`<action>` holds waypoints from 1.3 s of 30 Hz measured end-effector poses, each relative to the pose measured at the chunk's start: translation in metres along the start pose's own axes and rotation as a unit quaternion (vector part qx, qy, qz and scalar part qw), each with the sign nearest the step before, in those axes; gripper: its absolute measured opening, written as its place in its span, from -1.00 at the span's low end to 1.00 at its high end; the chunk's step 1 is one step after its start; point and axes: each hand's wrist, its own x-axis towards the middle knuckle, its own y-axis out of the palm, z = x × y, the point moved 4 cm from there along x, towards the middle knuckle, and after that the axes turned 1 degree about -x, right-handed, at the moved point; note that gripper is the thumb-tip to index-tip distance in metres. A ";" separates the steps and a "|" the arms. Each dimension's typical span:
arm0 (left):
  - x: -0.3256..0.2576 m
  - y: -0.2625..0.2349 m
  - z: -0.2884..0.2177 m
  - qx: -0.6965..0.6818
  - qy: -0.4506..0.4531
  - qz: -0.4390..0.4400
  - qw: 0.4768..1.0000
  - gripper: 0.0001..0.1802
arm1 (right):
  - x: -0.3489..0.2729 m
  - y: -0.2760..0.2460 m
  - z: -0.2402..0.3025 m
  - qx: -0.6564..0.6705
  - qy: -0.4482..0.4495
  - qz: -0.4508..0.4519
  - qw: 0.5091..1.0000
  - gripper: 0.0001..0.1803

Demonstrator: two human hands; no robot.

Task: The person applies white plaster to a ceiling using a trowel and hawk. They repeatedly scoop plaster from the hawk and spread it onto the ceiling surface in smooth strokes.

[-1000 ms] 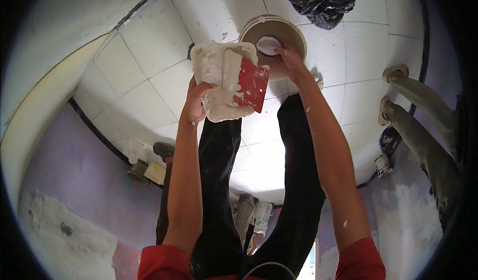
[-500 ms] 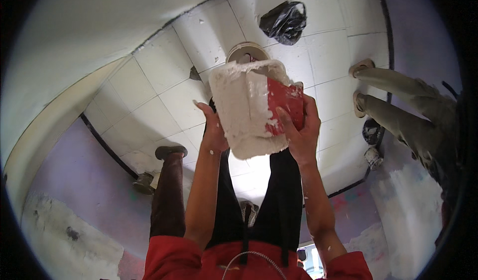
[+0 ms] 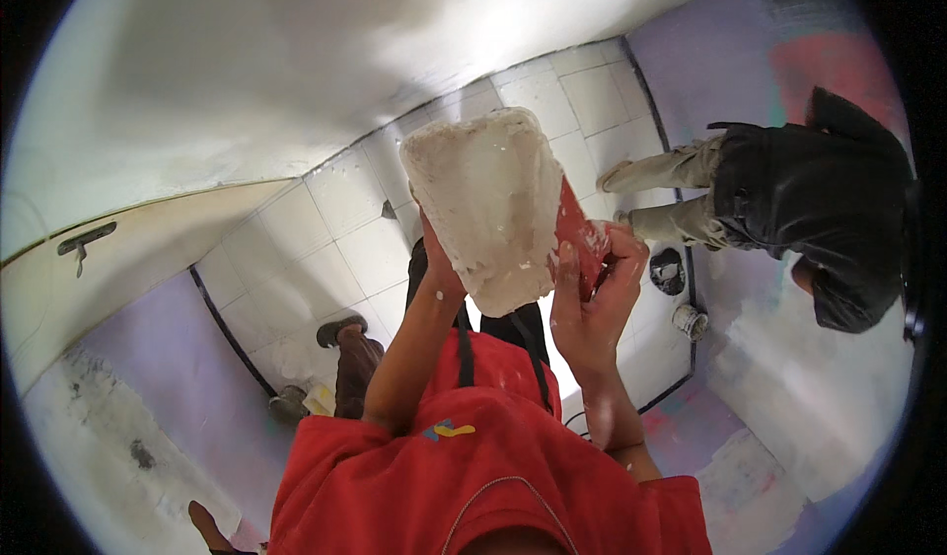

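In front of me I hold up a rectangular tray [image 3: 483, 210] thickly coated with whitish putty. My left hand [image 3: 441, 271] is closed around its left side, with most of the fingers hidden behind it. My right hand [image 3: 597, 308] grips a flat red putty scraper [image 3: 572, 227], smeared with white, with the thumb on the near side. The scraper is at the tray's right edge, its left part hidden by the tray. White specks of putty dot both my forearms.
A person in dark clothes [image 3: 789, 205] stands to the right by the purple wall. Near their feet are a black container [image 3: 667, 271] and a putty-stained tub [image 3: 690, 322]. Another person's foot [image 3: 342, 330] shows at left. A door handle [image 3: 87, 239] is far left.
My view has shifted up toward the wall, so the bucket and black bag are out of sight. The red scraper has moved off the tray's face to its right edge.
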 end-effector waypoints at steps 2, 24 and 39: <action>-0.004 0.041 0.003 0.020 0.021 0.019 0.999 -0.17 | 0.003 -0.023 0.019 0.032 0.007 -0.010 0.999 -0.68; -0.033 0.096 0.017 0.038 0.026 0.114 0.992 -0.24 | 0.022 -0.017 0.026 -0.035 -0.046 0.123 0.991 -0.77; -0.046 0.134 0.003 0.157 0.150 0.113 0.970 -0.22 | 0.044 -0.059 0.069 -0.052 -0.098 0.067 0.992 -0.74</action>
